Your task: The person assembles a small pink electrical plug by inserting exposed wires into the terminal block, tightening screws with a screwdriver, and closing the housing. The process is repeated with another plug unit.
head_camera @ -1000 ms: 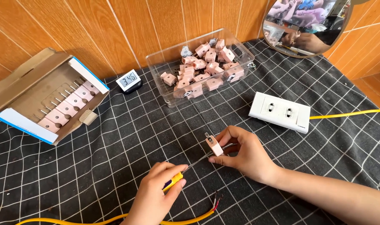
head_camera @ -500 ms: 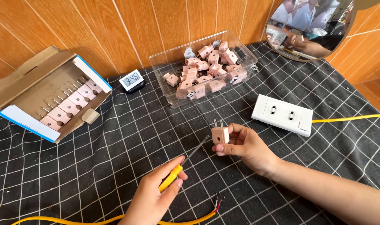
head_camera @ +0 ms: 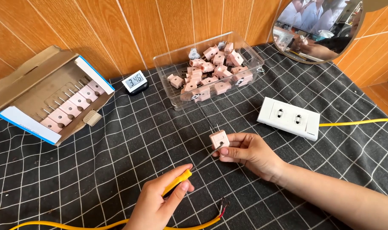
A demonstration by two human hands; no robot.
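1. Far left on the bench (head_camera: pixel 117 170), which wears a black checked cloth, we see an open cardboard box (head_camera: pixel 40 100) holding a row of pink plugs with their pins up; just right of it stands a small digital clock (head_camera: pixel 133 81).
2. Near the front, our left hand (head_camera: pixel 160 204) is closed around the yellow handle of a screwdriver (head_camera: pixel 189 168), whose thin shaft reaches up to the plug. A yellow cable (head_camera: pixel 117 223) with bared wire ends lies beside that hand.
3. At centre, our right hand (head_camera: pixel 249 151) pinches a pink plug (head_camera: pixel 219 138) between thumb and fingers, held just above the cloth, pins pointing away.
4. We judge the plug light, rigid and smooth; it is best gripped by its flat sides, clear of the pins.
5. Farther back sits a clear tub (head_camera: pixel 172 64) of more plugs; to the right lie a white double socket (head_camera: pixel 287 118) and a round mirror (head_camera: pixel 317 25).
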